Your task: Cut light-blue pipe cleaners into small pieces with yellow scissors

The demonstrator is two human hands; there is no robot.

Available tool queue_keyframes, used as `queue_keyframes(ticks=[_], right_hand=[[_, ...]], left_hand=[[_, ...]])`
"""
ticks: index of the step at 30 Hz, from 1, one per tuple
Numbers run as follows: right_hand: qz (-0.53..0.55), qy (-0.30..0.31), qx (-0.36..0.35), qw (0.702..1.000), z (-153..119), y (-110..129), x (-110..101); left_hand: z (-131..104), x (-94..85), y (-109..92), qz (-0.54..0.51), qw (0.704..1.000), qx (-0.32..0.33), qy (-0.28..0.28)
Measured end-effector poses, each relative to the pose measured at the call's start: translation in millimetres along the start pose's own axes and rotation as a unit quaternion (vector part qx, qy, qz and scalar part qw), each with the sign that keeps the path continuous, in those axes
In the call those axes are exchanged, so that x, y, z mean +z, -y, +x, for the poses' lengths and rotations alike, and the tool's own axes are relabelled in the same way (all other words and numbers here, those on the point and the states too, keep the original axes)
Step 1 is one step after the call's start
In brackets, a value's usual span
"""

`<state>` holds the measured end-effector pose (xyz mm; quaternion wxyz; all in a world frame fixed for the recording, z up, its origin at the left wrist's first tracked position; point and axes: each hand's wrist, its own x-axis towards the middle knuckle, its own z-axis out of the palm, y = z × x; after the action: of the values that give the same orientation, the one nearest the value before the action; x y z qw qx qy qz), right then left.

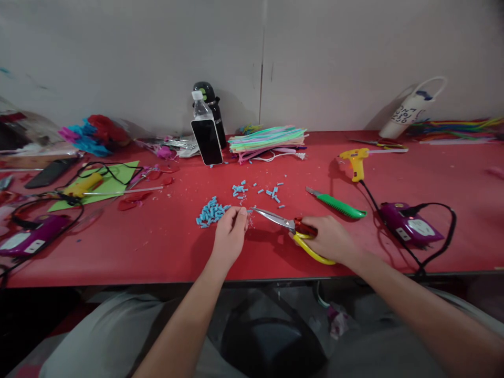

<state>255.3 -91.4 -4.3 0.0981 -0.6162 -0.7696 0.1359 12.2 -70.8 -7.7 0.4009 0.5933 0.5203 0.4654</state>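
Note:
My left hand [231, 233] is pinched around a small blue piece, of which only a short end shows by the fingertips. In my right hand [325, 236] are scissors [277, 219] with one red and one yellow handle. Their blade tips point left and lie close to my left fingertips, beside the blue end. A pile of short blue pieces [211, 212] lies just left of my left hand. More blue bits [272, 194] are scattered beyond the blades, among small crumbs.
Beyond are a phone [207, 142] propped on a bottle and a bundle of pastel stems [268, 140]. On the right are a green cutter [342, 206], a yellow glue gun [356, 163] and a purple power block [411, 226] with a cord. Another glue gun [84, 185] lies left.

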Motion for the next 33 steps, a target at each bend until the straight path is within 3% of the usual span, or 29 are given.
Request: queue_keyframes(ticks=[24, 33], right_hand=[[-0.007, 0.007, -0.004, 1.0, 3.2, -0.6, -0.5], [0.003, 0.002, -0.013, 1.0, 1.9, -1.4, -0.3]], left_hand=[[-0.2, -0.1, 0.2, -0.011, 1.0, 0.003, 0.001], [-1.4, 2.5, 6.0, -0.01, 0.999, -0.028, -0.015]])
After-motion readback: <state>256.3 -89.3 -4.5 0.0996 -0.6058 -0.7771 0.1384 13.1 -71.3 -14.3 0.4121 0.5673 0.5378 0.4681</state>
